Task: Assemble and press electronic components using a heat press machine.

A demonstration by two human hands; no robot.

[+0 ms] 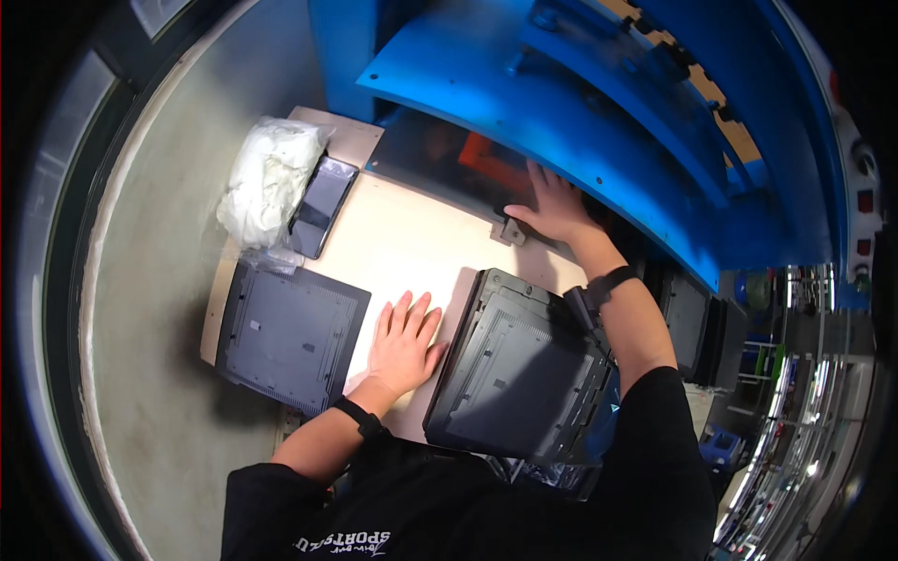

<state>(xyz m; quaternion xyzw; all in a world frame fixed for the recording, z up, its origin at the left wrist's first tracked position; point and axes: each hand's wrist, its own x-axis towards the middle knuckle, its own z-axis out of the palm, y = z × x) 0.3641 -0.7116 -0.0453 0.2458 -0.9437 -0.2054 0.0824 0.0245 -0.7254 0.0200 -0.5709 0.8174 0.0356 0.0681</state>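
My left hand (404,344) lies flat, fingers spread, on the light wooden table (412,234), between two dark grey monitor back covers. One flat cover (292,334) rests to its left at the table's edge. A thicker stack of covers (519,369) sits right beside my thumb. My right hand (554,208) reaches forward under the blue machine (561,103), palm down on a dark plate (440,159) with an orange part (491,159) behind it. Neither hand grips anything.
A clear bag of white material (267,178) and a dark phone-like slab (323,206) lie at the table's far left corner. More dark panels (697,323) stand to the right. Grey floor (159,280) surrounds the table on the left.
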